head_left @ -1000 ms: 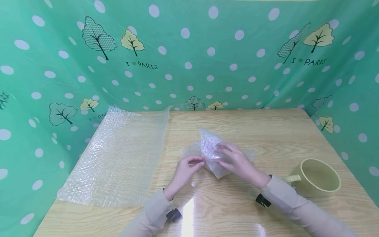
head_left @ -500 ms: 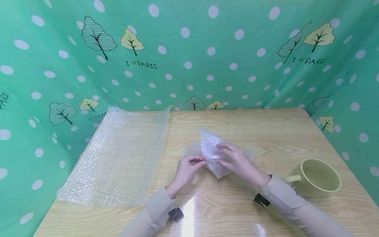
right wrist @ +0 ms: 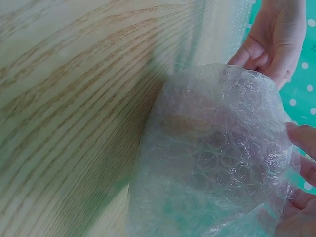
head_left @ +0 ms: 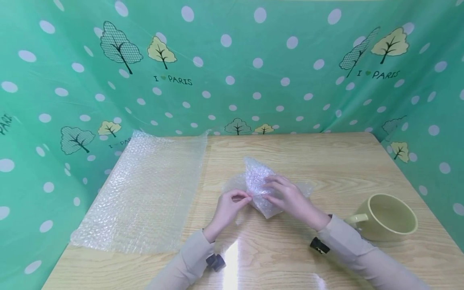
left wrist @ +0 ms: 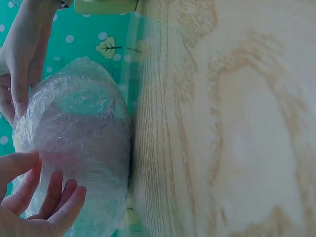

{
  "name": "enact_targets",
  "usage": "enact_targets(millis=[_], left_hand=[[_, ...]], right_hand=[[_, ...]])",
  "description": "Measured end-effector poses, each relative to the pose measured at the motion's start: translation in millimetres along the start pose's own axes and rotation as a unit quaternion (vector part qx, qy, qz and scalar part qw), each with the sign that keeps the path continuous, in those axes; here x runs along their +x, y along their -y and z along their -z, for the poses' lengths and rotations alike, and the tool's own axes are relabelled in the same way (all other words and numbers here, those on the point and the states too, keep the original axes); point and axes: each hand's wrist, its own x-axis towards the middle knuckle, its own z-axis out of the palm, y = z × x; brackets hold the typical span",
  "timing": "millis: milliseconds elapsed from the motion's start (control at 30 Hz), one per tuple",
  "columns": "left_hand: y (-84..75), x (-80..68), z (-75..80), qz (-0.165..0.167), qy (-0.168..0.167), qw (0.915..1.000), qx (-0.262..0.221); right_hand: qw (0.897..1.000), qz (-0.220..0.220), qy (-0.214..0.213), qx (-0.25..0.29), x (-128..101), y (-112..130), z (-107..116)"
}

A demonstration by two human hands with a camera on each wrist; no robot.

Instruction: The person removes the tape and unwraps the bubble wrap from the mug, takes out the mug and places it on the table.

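Bubble-wrapped bundle [head_left: 262, 189] at mid-table [head_left: 326, 161]: right hand [head_left: 290, 199] fingers curled over its top; left hand [head_left: 228, 207] pinching its near-left edge. Yellow-green mug [head_left: 389, 217] right; flat bubble-wrap sheet [head_left: 145, 193] left.

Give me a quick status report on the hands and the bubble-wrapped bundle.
Left hand pinches the bundle's edge; right hand rests on top, fingers curled over it. Bubble-wrapped bundle sits mid-table. Yellow mug and flat bubble wrap sheet lie apart, nothing in the way.
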Motion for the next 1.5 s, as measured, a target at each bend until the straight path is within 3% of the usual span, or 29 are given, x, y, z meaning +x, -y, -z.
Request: enact_targets(millis=[200,300,567,733,867,967,1033,1267,1500], left_hand=[[27.7,7.5,-3.1,0.001,0.015,0.9998,-0.014],[31.1,7.5,-2.9,-0.005,0.020,0.9997,-0.009],[24.9,4.7,1.0,0.029,0.029,0.9991,-0.004],[7.1,-1.3,4.9,0.055,0.023,0.9981,-0.010],[-10.3,-7.3,7.5,0.052,0.017,0.9985,-0.004],[-14.8,-9.6,7.9,0.048,0.012,0.9987,-0.003],[-15.0,-10.3,7.9,0.050,0.010,0.9986,-0.008],[18.5,-2.5,2.9,0.069,0.011,0.9965,-0.047],[13.4,-5.6,5.3,0.065,0.008,0.9951,-0.074]], right_hand=[[1.000,0.005,-0.007,-0.001,0,1,-1],[1.000,0.004,-0.006,-0.002,0,1,-2],[1.000,-0.002,-0.006,-0.003,-1,1,-2],[1.000,-0.003,-0.007,-0.001,-1,1,-2],[1.000,-0.002,-0.008,0.004,-1,1,-2],[1.000,-0.005,-0.006,0.005,-1,2,-1],[1.000,-0.007,-0.004,0.006,-1,3,-1],[1.000,-0.011,-0.003,0.008,-2,3,-1],[1.000,-0.002,-0.013,0.007,-2,1,-3]])
